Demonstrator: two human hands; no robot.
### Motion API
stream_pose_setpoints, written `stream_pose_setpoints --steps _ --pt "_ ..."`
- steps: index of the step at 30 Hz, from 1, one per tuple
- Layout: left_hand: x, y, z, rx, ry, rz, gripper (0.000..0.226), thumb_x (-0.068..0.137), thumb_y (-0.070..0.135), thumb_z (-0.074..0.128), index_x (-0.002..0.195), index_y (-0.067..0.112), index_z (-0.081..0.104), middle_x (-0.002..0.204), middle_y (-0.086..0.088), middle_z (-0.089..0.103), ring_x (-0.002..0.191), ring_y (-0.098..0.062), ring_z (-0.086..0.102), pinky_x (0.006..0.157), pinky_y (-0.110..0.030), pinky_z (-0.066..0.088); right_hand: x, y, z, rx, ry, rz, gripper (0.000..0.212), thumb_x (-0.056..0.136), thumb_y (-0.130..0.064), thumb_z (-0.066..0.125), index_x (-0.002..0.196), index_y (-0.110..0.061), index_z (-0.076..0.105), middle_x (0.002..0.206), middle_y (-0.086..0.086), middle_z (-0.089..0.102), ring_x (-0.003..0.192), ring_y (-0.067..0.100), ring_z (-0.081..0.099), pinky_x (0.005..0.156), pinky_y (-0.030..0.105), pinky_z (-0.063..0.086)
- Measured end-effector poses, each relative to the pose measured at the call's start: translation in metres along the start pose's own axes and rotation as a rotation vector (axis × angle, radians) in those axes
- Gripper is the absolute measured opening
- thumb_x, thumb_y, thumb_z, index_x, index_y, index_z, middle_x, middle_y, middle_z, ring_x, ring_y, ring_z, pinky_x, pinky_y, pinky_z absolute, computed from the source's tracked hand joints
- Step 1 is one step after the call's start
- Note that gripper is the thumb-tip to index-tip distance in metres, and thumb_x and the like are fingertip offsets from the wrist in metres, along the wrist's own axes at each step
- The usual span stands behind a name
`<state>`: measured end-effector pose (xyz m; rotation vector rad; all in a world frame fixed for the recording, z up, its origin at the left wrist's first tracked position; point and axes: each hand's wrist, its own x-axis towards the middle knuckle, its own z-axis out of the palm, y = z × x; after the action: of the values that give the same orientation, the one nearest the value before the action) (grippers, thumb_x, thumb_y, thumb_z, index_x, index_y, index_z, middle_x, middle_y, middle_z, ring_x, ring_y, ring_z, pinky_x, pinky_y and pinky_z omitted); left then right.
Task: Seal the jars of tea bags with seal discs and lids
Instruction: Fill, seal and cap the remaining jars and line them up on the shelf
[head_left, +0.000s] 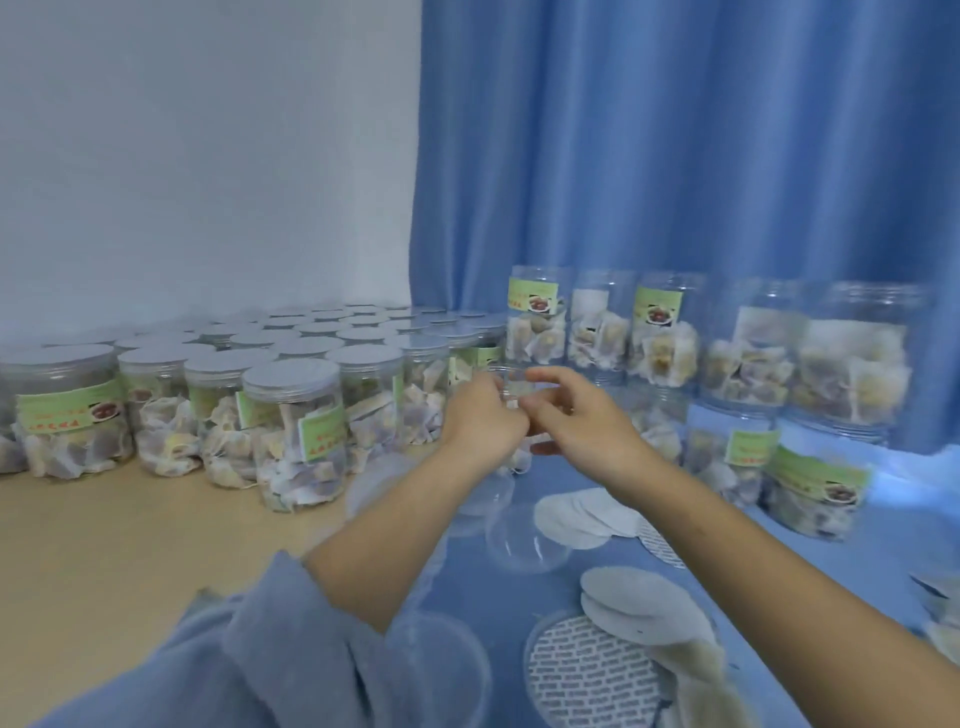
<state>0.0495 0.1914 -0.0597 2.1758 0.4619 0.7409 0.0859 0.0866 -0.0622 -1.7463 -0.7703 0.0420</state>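
A clear jar (511, 415) of tea bags is being held between both hands in front of the blue curtain (675, 156). The left hand (480, 421) is being curled around the jar's left side, and the right hand (576, 415) is being curled around its right side, with the fingers (540, 375) reaching over the transparent lid (506, 374) at the top; whether the lid is fully seated cannot be told through the blur. Left of the curtain, rows of closed jars (291, 415) with grey tops are being kept on the wooden floor (104, 545) against the white wall (208, 156). Directly below the curtain, open jars (660, 327) are being stacked in two layers on a blue cloth (831, 561). Nearer than the held jar, white seal discs (587, 514) and loose clear lids (524, 540) are being left lying on the cloth, one disc (587, 670) showing printed grey marks.
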Motion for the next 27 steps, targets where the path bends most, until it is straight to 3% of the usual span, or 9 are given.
stream_pose_setpoints --steps 2,5,8,12,14,18,23,27 --pt "0.016 0.006 0.022 0.092 -0.035 0.019 0.037 0.081 0.023 0.062 0.115 0.009 0.052 0.121 -0.012 0.053 0.102 -0.026 0.055 0.077 -0.028 0.042 0.005 0.017 -0.019 -0.029 0.055 -0.003 0.032 0.094 -0.012 0.053 0.126 -0.017 0.051 0.094 -0.004 0.058 0.081 0.017 0.06 0.083 0.041 0.054" --pt "0.045 0.001 0.047 0.306 -0.07 0.004 0.048 0.084 0.024 0.058 0.128 0.012 0.044 0.136 -0.018 0.034 0.116 -0.036 0.048 0.092 -0.037 0.044 0.012 0.043 -0.041 -0.058 0.129 0.029 0.03 0.092 -0.013 0.056 0.12 -0.024 0.052 0.107 -0.005 0.056 0.092 0.018 0.06 0.087 0.041 0.052" --pt "0.075 -0.014 0.064 0.485 -0.126 -0.069 0.054 0.086 0.015 0.052 0.136 0.024 0.033 0.143 -0.022 0.022 0.121 -0.043 0.042 0.095 -0.043 0.045 0.017 0.069 -0.052 -0.024 0.137 0.088 0.028 0.092 -0.015 0.058 0.115 -0.028 0.051 0.104 -0.008 0.053 0.08 0.011 0.06 0.082 0.038 0.055" --pt "0.112 -0.042 0.079 0.641 -0.189 -0.091 0.065 0.087 0.019 0.053 0.143 0.03 0.023 0.135 -0.026 0.039 0.12 -0.043 0.043 0.095 -0.045 0.045 0.026 0.097 -0.058 -0.058 0.126 0.153 0.032 0.09 -0.016 0.06 0.119 -0.026 0.05 0.101 -0.01 0.051 0.079 0.024 0.062 0.085 0.047 0.053" --pt "0.121 -0.051 0.083 0.564 -0.165 -0.059 0.057 0.088 0.017 0.052 0.14 0.026 0.03 0.125 -0.02 0.052 0.113 -0.037 0.05 0.086 -0.038 0.046 0.029 0.108 -0.059 -0.059 0.122 0.18 0.037 0.09 -0.017 0.061 0.125 -0.022 0.05 0.101 -0.009 0.051 0.077 0.023 0.061 0.084 0.047 0.053" --pt "0.117 -0.049 0.087 0.37 -0.001 -0.006 0.02 0.087 0.01 0.054 0.106 0.017 0.05 0.102 -0.017 0.058 0.079 -0.029 0.052 0.058 -0.028 0.036 0.032 0.117 -0.058 -0.091 0.119 0.198 0.041 0.089 -0.018 0.061 0.128 -0.024 0.049 0.112 -0.003 0.05 0.076 0.018 0.061 0.086 0.046 0.053" --pt "0.081 -0.021 0.085 0.206 0.089 0.18 0.018 0.087 0.007 0.058 0.092 0.018 0.046 0.093 -0.016 0.053 0.073 -0.027 0.049 0.059 -0.028 0.032 0.03 0.095 -0.058 -0.135 0.137 0.12 0.058 0.087 -0.022 0.064 0.137 -0.032 0.038 0.127 0.0 0.048 0.102 0.02 0.059 0.094 0.043 0.049" --pt "0.044 0.012 0.073 0.051 0.073 0.275 0.015 0.087 0.008 0.06 0.092 0.016 0.048 0.065 -0.001 0.05 0.056 -0.018 0.046 0.049 -0.027 0.033 0.018 0.066 -0.071 -0.162 0.202 0.005 0.092 0.08 -0.019 0.072 0.149 -0.033 0.012 0.146 -0.003 0.037 0.123 0.021 0.047 0.091 0.026 0.042"
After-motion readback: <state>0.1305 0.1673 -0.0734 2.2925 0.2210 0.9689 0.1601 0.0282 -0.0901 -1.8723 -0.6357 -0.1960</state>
